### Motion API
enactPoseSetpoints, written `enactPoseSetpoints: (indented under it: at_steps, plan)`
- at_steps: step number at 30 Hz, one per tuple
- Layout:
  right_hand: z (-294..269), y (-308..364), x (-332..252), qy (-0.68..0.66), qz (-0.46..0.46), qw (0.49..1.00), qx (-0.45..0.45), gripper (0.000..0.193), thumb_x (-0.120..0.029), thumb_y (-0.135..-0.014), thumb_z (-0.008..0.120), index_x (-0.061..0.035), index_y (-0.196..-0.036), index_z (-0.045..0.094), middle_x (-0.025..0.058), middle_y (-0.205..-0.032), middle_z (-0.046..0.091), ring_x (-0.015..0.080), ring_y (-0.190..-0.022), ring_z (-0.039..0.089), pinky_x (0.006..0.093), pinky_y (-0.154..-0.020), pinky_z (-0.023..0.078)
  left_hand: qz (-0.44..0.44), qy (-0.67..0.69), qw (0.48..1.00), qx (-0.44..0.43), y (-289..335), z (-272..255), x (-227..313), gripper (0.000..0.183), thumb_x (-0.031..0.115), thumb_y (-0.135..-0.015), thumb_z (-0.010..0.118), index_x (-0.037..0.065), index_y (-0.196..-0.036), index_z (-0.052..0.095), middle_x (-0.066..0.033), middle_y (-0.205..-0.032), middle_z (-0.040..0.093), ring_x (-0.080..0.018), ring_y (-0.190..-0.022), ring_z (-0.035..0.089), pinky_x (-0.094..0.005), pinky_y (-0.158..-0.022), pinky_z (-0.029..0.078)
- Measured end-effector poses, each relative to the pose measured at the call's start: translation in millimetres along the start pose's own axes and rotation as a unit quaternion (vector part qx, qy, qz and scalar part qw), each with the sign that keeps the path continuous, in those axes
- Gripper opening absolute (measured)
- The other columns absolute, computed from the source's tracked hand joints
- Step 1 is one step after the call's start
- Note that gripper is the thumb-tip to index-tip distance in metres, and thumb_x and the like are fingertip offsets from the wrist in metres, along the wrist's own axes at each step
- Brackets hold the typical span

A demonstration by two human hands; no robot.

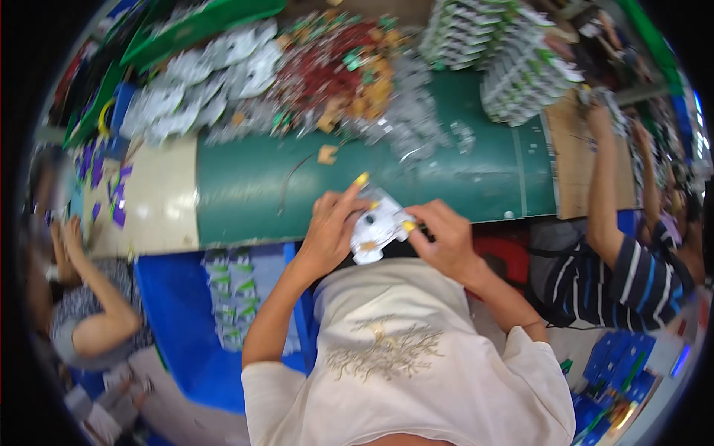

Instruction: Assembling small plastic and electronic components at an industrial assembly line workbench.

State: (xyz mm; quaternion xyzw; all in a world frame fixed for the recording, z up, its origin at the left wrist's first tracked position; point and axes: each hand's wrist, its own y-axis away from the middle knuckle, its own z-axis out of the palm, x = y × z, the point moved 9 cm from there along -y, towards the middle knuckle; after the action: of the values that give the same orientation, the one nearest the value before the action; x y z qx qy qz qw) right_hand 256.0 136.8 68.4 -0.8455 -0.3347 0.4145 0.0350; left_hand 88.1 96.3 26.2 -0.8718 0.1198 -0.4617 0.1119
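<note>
A white, card-like piece with a cut outline and a small dark spot (377,227) is held in front of my body, just off the table's near edge. My left hand (331,221) grips its left side, with the index finger stretched out beyond it. On its right edge, the thumb and finger of my right hand (445,236) are closed. Yellow coverings show on several of my fingertips. Something clear and shiny lies along the piece's upper side, too blurred to name. A small tan foam-like block (327,154) rests on the green table (483,175) beyond my left hand.
A heap of red wires, tan blocks and clear plastic parts (335,82) covers the table's far side. White pieces (201,78) are piled left, green-and-white stacks (513,67) right. A blue bin (175,320) stands below the left edge. Co-workers (617,253) sit at both sides.
</note>
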Motion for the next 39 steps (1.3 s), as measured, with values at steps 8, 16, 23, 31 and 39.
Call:
enactPoseSetpoints:
  at_steps: [8, 16, 23, 31, 39]
  plan:
    - [-6, 1, 32, -0.143, 0.131, 0.981, -0.018, 0.019, 0.000, -0.083, 0.062, -0.0030, -0.102, 0.058, 0.0095, -0.073, 0.061, 0.0170, -0.059, 0.059, 0.0324, -0.056, 0.049, -0.012, 0.044, 0.990, 0.133, -7, -34, 10, 0.043, -0.007, -0.083, 0.063, 0.000, -0.125, 0.058, -0.0131, -0.105, 0.068, -0.0281, -0.094, 0.060, -0.0358, -0.082, 0.050]
    - [-223, -96, 70, -0.101, 0.097, 0.959, 0.246, 0.016, 0.002, -0.088, 0.057, -0.0020, -0.104, 0.059, -0.0020, -0.076, 0.060, 0.0013, -0.059, 0.050, 0.0183, -0.051, 0.039, -0.060, 0.021, 0.987, 0.149, -4, -29, -17, 0.031, -0.001, -0.083, 0.069, -0.001, -0.113, 0.063, -0.0129, -0.097, 0.066, -0.0269, -0.088, 0.061, -0.0353, -0.077, 0.049]
    - [-287, -143, 149, -0.216, 0.163, 0.919, 0.285, 0.018, -0.007, -0.092, 0.060, -0.0005, -0.109, 0.059, 0.0009, -0.072, 0.057, 0.0049, -0.053, 0.048, 0.0204, -0.046, 0.038, -0.018, -0.032, 0.990, 0.138, -8, -27, -5, 0.024, -0.001, -0.079, 0.071, -0.002, -0.102, 0.067, -0.0133, -0.090, 0.069, -0.0302, -0.083, 0.062, -0.0378, -0.077, 0.049]
    - [-289, -147, 168, -0.130, 0.193, 0.918, 0.322, 0.018, -0.009, -0.093, 0.062, -0.0022, -0.109, 0.062, 0.0037, -0.077, 0.063, 0.0039, -0.053, 0.049, 0.0186, -0.045, 0.038, 0.006, -0.049, 0.990, 0.135, -7, -27, -2, 0.022, -0.002, -0.078, 0.072, -0.002, -0.099, 0.067, -0.0140, -0.090, 0.069, -0.0313, -0.083, 0.062, -0.0382, -0.077, 0.049]
    - [-277, -139, 168, -0.167, 0.136, 0.901, 0.377, 0.021, -0.016, -0.096, 0.062, -0.0028, -0.113, 0.062, -0.0014, -0.070, 0.056, 0.0031, -0.051, 0.046, 0.0179, -0.043, 0.036, -0.010, -0.069, 0.986, 0.148, 1, -30, -3, 0.019, 0.000, -0.078, 0.073, 0.000, -0.097, 0.069, -0.0133, -0.092, 0.070, -0.0309, -0.084, 0.063, -0.0388, -0.077, 0.049]
